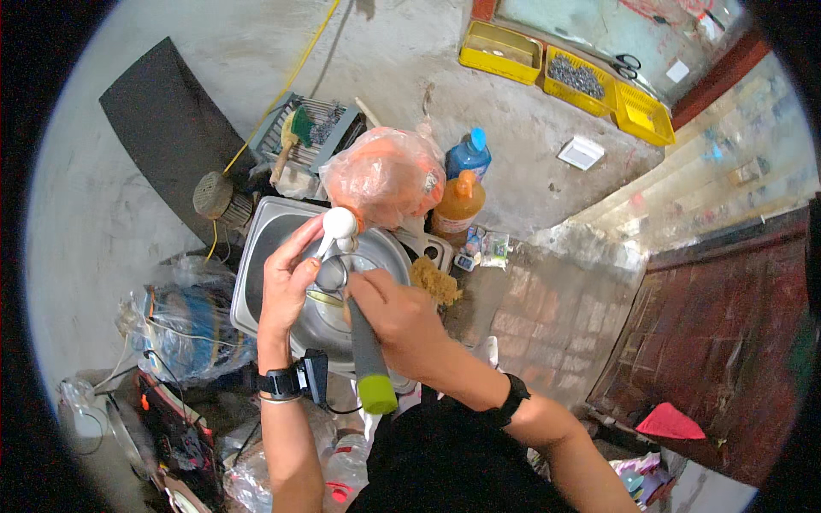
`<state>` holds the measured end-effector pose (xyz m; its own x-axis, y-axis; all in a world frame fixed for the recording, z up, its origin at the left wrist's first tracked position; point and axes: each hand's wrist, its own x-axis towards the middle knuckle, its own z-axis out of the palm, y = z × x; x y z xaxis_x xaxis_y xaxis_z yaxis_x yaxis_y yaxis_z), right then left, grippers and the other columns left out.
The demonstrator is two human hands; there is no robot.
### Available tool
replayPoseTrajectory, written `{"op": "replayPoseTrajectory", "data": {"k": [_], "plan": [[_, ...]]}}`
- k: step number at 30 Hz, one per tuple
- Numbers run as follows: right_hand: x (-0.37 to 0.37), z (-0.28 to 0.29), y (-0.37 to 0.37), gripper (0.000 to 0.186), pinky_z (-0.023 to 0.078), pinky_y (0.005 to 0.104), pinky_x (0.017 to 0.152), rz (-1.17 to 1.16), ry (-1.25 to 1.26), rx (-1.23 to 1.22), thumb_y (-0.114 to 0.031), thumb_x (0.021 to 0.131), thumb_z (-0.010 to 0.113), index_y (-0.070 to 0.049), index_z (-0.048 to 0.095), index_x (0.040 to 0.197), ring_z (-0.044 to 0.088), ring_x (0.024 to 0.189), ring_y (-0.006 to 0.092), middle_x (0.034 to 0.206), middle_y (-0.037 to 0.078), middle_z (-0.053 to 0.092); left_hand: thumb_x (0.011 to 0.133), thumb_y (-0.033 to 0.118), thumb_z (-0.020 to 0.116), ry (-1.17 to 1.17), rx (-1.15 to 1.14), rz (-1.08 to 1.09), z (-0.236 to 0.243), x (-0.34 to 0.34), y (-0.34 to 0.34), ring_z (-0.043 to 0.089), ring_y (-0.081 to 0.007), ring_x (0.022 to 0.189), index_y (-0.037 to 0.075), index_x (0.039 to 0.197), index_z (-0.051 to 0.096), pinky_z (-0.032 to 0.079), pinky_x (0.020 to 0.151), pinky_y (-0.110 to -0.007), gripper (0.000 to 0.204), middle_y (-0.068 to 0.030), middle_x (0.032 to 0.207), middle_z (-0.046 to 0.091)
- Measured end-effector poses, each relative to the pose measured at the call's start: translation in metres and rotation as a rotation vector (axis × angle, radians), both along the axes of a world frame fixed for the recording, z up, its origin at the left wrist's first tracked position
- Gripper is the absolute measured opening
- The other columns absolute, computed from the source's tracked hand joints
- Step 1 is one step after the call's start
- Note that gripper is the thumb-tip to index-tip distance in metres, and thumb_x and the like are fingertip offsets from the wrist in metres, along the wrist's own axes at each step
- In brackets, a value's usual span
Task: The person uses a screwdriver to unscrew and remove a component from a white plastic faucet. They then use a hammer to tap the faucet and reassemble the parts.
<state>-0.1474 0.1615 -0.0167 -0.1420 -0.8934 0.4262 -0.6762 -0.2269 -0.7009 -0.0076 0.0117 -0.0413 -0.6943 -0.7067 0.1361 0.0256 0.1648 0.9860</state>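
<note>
My left hand [286, 278] is closed on a white, round-headed plastic piece with a thin stem [340, 224], which looks like a spoon. My right hand [398, 321] grips a scoop-like tool with a thick grey handle [368, 342] and a lime-green butt. Its round metal head [332, 274] is just below the white piece, close to my left thumb; I cannot tell if they touch. Both hands are above a round metal basin [393, 265] in a steel sink [245, 286]. A pale yellowish thing [325, 297] shows in the basin, partly hidden by my hands.
Behind the basin stand an orange-filled clear bag [385, 175], an amber pump bottle [459, 203] and a blue one [469, 156]. A brown sponge-like clump [436, 282] lies right of the basin. A grey rack [304, 137] holds a brush. Yellow baskets [500, 53] line the ledge.
</note>
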Motion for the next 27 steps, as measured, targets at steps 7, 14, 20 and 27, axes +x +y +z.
{"op": "replayPoseTrajectory", "data": {"k": [7,14,20,27], "plan": [[-0.025,-0.015,0.013,0.046,0.052,0.0365,0.079,0.078,-0.12,-0.178,0.0,0.072,0.064,0.0,0.056,0.118,0.063,0.096,0.0357,0.112,0.019,0.059,0.077,0.001,0.056,-0.014,0.006,0.04,0.006,0.001,0.001,0.051,-0.0199,0.122,0.002,0.131,0.054,0.037,0.104,-0.033,0.054,-0.011,0.13,0.056],[-0.015,-0.019,-0.002,0.039,0.054,0.0356,0.072,0.045,-0.032,-0.192,0.001,0.073,0.066,0.0,0.059,0.111,0.065,0.091,0.0333,0.107,0.017,0.062,0.074,-0.002,0.059,-0.071,-0.024,0.047,0.014,-0.004,0.007,0.051,-0.0198,0.12,0.005,0.128,0.057,0.036,0.104,-0.033,0.055,-0.009,0.125,0.06],[-0.003,-0.018,-0.013,0.037,0.054,0.0345,0.062,-0.068,0.108,-0.251,0.003,0.071,0.067,0.0,0.061,0.107,0.066,0.078,0.0306,0.102,0.017,0.063,0.074,0.009,0.069,0.086,-0.113,-0.035,0.005,-0.006,0.001,0.053,-0.0219,0.117,0.006,0.126,0.059,0.036,0.104,-0.034,0.052,-0.0093,0.125,0.059],[0.012,-0.004,-0.017,0.025,0.053,0.0317,0.064,-0.147,0.103,-0.17,0.005,0.075,0.068,0.003,0.063,0.1,0.066,0.072,0.028,0.091,0.018,0.064,0.072,0.021,0.076,0.059,-0.187,-0.104,0.008,-0.01,-0.017,0.057,-0.0193,0.107,0.007,0.122,0.061,0.04,0.097,-0.033,0.054,-0.0076,0.115,0.064]]}}
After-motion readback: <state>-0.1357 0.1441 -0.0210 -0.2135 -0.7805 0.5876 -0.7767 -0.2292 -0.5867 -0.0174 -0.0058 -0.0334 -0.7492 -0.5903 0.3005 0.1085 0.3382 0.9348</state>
